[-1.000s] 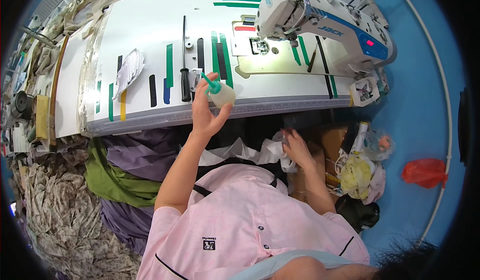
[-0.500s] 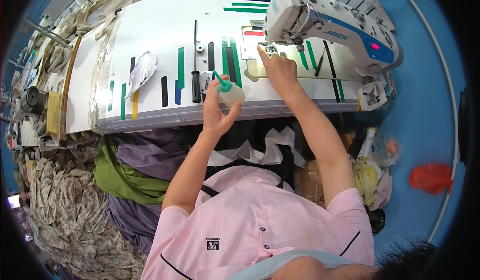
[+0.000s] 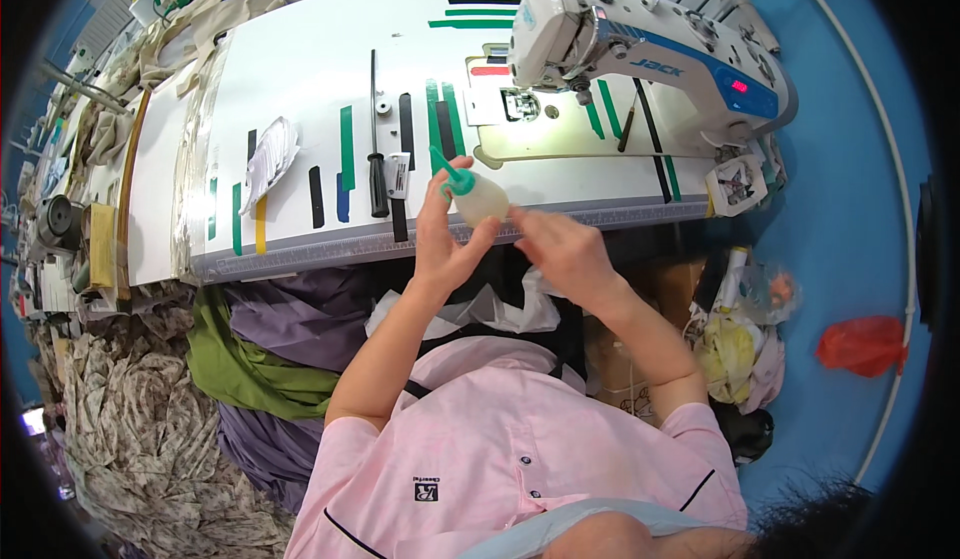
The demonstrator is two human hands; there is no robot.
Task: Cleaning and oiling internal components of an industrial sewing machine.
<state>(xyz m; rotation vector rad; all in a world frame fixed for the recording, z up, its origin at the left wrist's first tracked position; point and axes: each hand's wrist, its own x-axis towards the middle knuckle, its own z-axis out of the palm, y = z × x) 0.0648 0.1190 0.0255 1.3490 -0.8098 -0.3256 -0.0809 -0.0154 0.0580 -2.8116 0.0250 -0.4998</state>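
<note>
My left hand [image 3: 445, 249] grips a small translucent squeeze bottle [image 3: 484, 202] with a green cap and spout, tilted up to the left over the table's front edge. Close beside the bottle's lower right side is my right hand [image 3: 575, 259], its fingers stretched toward it and slightly blurred; I cannot tell whether they touch it. Beyond both hands stands a white and blue sewing machine [image 3: 655, 64]. An opening in its bed [image 3: 520, 106] shows metal parts below the head. To the left of the bottle lies a long black-handled screwdriver [image 3: 378, 187].
Green, black and other coloured tape strips mark the white table [image 3: 310, 69]. A stack of white paper pieces [image 3: 272, 154] lies left. A small white box [image 3: 736, 185] holds metal parts at right. A thin pointed tool [image 3: 627, 129] rests on the bed. Heaped fabric [image 3: 170, 419] fills the lower left.
My right hand has drawn back from the opening in the machine bed to beside the bottle. My left hand still holds the bottle, now a little farther right over the table edge.
</note>
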